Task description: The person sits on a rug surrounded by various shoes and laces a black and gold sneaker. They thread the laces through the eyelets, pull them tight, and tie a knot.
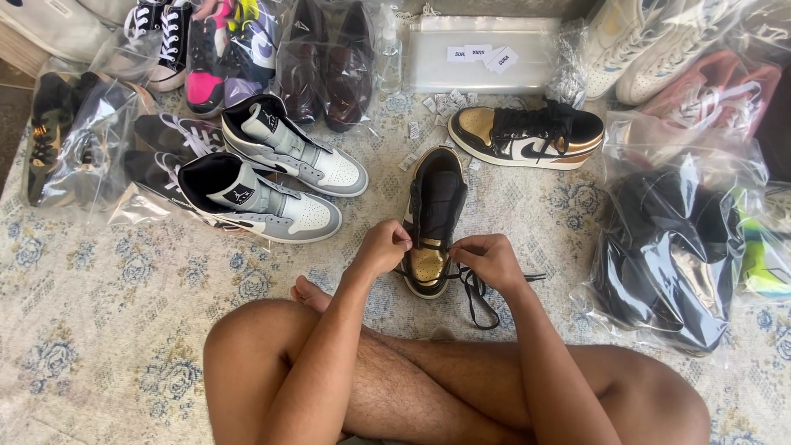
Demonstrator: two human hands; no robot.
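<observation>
Head view looks down at a person sitting cross-legged on a pale patterned rug (99, 330). A black and gold sneaker (434, 216) stands on the rug just beyond the knees, toe pointing near, heel far. The left hand (381, 249) is curled closed at the sneaker's left edge by the gold toe, pinching what looks like lace there. The right hand (489, 259) is closed on the black lace (478, 297), which trails in loops onto the rug to the sneaker's right. Both hands touch the shoe's near end.

Its matching sneaker (527, 135) lies far right of it, side on, laced. To the left, a grey, white and black pair of high-tops (276, 177) stands unbagged, side by side, toes pointing right.

Clear plastic bags ring the space. A large bag (671, 247) at right holds dark shoes. Beside it at the right edge another bag shows something neon green (762, 259). Far right, bags hold white sneakers (651, 41) and a pinkish-red pair (713, 95). Far centre, a bag holds dark brown leather shoes (329, 66), and next to it lies a flat stack of empty clear bags (486, 53) with small white paper labels on top. Far left, a bagged pink and black pair (218, 58) and, at the left edge, a bag with dark shoes (62, 136).
</observation>
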